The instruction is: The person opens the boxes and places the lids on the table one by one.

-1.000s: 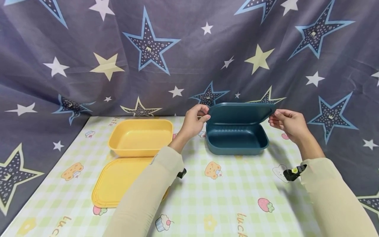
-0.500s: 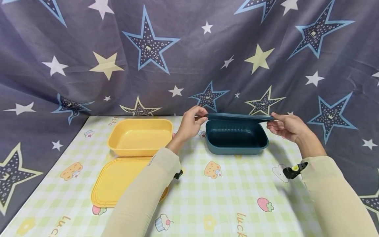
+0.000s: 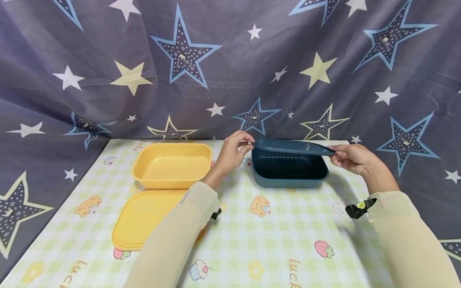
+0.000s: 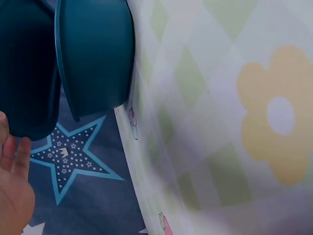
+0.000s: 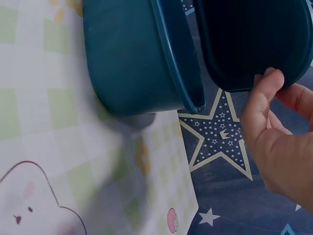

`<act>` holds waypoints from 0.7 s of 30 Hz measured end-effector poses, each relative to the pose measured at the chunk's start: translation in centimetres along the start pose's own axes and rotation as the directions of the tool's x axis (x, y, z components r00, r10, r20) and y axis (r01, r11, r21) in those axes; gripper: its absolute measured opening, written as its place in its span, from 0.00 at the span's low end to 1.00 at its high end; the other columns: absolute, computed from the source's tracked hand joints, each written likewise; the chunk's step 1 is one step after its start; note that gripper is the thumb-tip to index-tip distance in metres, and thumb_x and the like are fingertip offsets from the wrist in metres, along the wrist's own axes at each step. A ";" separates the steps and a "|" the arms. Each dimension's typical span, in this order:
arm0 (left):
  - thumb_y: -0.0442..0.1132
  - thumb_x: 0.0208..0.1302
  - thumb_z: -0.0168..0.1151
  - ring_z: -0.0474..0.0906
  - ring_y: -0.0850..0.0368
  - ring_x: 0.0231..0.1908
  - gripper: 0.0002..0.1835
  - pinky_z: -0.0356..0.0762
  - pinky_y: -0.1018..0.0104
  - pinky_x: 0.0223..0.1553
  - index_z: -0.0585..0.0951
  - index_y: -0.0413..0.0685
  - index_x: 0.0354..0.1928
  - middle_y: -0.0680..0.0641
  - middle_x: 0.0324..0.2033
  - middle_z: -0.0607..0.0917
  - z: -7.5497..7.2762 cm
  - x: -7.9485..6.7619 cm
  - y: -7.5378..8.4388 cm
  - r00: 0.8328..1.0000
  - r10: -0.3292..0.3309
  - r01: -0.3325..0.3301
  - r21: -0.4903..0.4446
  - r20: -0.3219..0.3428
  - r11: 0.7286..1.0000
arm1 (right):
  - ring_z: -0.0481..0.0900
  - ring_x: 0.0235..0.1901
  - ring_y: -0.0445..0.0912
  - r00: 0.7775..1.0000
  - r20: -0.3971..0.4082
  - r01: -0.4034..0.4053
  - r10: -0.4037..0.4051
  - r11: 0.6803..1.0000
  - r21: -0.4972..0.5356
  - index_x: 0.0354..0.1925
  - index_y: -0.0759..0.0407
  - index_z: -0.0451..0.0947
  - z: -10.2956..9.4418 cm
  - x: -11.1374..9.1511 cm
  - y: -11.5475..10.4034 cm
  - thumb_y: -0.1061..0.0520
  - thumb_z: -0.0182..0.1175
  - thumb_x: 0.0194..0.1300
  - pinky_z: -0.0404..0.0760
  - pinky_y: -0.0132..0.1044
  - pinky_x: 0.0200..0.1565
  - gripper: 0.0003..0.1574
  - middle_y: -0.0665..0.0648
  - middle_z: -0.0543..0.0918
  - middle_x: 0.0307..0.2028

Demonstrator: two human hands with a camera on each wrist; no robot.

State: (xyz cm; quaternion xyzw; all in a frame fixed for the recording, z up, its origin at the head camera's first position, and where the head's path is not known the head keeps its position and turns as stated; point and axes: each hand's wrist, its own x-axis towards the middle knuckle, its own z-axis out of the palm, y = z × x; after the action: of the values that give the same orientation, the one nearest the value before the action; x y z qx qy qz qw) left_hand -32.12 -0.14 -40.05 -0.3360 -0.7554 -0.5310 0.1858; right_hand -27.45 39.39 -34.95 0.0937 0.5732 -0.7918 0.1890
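A dark teal lid (image 3: pixel 293 147) is held above the matching teal box (image 3: pixel 289 182), tilted and apart from its rim at the front. The left hand (image 3: pixel 233 151) pinches the lid's left end between thumb and fingers. At the other end the right hand (image 3: pixel 354 159) pinches the lid's right edge. In the right wrist view, the right thumb (image 5: pixel 266 93) lies on the underside of the lid (image 5: pixel 254 44), beside the box (image 5: pixel 132 58). The left wrist view catches part of the left hand (image 4: pixel 14 191) at the lid's edge (image 4: pixel 29 73). The box's inside is visible and bare.
To the left stands an open yellow box (image 3: pixel 173 185). Its yellow lid (image 3: pixel 144 224) lies flat in front, partly covered by the left sleeve. A checked cloth (image 3: pixel 234 248) covers the table, and a star-patterned curtain (image 3: pixel 230 60) hangs right behind it.
The teal lid has swung from nearly upright, underside showing, through edge-on to a forward slope that shows its top. Both hands have kept hold of it. The boxes have stayed put.
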 end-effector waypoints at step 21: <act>0.42 0.80 0.54 0.80 0.40 0.57 0.21 0.83 0.51 0.57 0.76 0.35 0.64 0.35 0.60 0.80 -1.2 1.2 0.3 0.461 -0.824 0.760 -0.625 0.330 0.175 | 0.87 0.34 0.42 0.986 0.047 0.161 -0.158 0.985 -0.058 0.38 0.59 0.88 0.3 0.3 1.1 0.68 0.49 0.79 0.87 0.32 0.41 0.21 0.55 0.88 0.34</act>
State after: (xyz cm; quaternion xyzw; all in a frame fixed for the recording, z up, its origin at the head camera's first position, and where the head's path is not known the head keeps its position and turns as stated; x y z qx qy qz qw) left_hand -32.85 -0.81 -38.70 0.0851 -0.5421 -0.8039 -0.2292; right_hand -27.21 38.76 -35.94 0.0247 0.5986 -0.7883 0.1401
